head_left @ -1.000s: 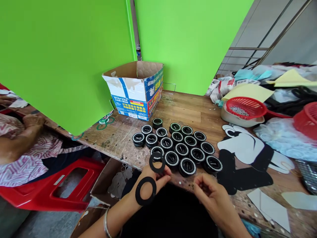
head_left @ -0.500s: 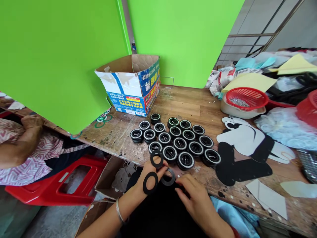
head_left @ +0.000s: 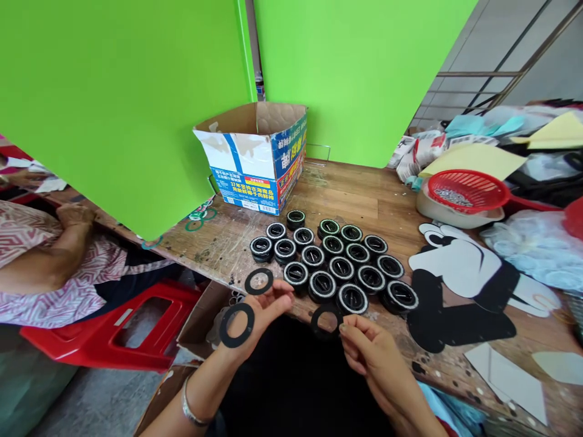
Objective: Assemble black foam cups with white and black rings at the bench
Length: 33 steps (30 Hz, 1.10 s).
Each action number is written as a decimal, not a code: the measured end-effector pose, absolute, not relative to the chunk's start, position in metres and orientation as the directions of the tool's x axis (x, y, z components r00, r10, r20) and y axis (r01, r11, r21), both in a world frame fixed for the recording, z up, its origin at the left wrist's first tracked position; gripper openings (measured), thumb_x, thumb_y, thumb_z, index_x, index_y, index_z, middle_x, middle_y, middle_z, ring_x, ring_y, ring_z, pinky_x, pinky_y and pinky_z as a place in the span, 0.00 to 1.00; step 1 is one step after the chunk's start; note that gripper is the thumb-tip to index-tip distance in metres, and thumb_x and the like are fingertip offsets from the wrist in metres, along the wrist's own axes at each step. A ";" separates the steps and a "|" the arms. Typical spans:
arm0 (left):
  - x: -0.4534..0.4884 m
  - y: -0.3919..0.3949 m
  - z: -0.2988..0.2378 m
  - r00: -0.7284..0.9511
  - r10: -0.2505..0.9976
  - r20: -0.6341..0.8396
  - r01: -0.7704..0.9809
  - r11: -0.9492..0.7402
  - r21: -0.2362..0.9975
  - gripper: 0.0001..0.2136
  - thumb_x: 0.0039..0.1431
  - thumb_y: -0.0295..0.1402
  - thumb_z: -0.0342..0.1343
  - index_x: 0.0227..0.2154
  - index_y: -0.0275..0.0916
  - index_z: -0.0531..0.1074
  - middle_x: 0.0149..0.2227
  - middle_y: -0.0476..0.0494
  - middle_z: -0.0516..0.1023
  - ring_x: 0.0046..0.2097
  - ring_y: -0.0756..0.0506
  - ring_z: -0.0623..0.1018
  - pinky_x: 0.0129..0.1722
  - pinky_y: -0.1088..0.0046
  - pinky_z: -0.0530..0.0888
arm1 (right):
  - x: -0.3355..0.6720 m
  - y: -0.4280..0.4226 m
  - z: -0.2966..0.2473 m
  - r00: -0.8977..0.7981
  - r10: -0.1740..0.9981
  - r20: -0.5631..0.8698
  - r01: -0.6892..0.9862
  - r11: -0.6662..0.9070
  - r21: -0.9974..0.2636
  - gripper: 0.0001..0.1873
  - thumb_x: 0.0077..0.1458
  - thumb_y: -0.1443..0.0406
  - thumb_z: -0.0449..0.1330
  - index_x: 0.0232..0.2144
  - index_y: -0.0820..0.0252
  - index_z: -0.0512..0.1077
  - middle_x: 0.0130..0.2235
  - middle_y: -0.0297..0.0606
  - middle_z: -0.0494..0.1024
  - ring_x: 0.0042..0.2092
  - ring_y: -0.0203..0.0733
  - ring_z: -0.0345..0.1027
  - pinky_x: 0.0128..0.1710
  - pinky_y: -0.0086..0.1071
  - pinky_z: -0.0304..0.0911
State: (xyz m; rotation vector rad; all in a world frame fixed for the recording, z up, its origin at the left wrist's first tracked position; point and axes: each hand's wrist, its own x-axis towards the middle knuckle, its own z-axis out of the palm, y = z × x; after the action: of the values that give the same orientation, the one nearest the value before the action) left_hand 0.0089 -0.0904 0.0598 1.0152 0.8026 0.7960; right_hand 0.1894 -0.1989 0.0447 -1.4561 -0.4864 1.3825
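Note:
My left hand (head_left: 259, 312) is at the near table edge, palm up, fingers stretched; a flat black ring (head_left: 237, 325) lies on the palm and a second black ring (head_left: 259, 281) sits by the fingertips. My right hand (head_left: 371, 352) pinches a third black ring (head_left: 326, 321) at its edge, just below the table edge. Several round black parts with pale rims (head_left: 334, 267) stand in rows on the wooden table (head_left: 346, 200), right beyond both hands.
An open cardboard box (head_left: 257, 159) stands at the back. A black and white cutout (head_left: 455, 285) lies to the right, with a red basket (head_left: 462, 191) and clutter behind. Another person's arm (head_left: 50, 267) and a red stool (head_left: 113, 328) are at the left.
My left hand opened out and moved left with two rings on it. My right hand took one ring from it and lifted it toward the table edge.

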 end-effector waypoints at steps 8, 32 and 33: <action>0.007 -0.106 0.044 0.631 0.730 -0.263 0.097 0.262 0.960 0.13 0.47 0.39 0.66 0.27 0.37 0.69 0.27 0.51 0.70 0.31 0.51 0.69 0.35 0.73 0.67 | 0.179 -0.200 0.044 0.288 0.901 -0.325 -0.066 -0.320 -0.945 0.21 0.51 0.49 0.63 0.31 0.63 0.74 0.23 0.30 0.65 0.21 0.28 0.53 0.18 0.24 0.50; 0.006 -0.107 0.062 0.608 0.785 -0.121 0.342 -0.121 0.932 0.03 0.49 0.30 0.61 0.28 0.40 0.72 0.28 0.51 0.75 0.30 0.49 0.73 0.31 0.74 0.70 | 0.185 -0.207 0.058 -0.074 0.878 0.472 0.761 0.356 -0.542 0.09 0.64 0.72 0.50 0.42 0.57 0.67 0.38 0.38 0.71 0.38 0.37 0.69 0.38 0.29 0.68; 0.006 -0.105 0.061 0.583 0.804 -0.113 0.341 -0.116 0.933 0.04 0.50 0.32 0.60 0.29 0.40 0.72 0.29 0.50 0.75 0.30 0.48 0.73 0.32 0.74 0.71 | 0.186 -0.206 0.056 -0.005 0.863 0.506 0.769 0.327 -0.549 0.08 0.64 0.72 0.51 0.42 0.57 0.67 0.37 0.38 0.71 0.38 0.37 0.69 0.39 0.29 0.68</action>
State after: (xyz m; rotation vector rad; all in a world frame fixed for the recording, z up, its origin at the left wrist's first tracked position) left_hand 0.0065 -0.1050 0.0606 1.7053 0.9568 0.5212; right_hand 0.1863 -0.2062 0.0559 -1.4573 -1.7834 0.1450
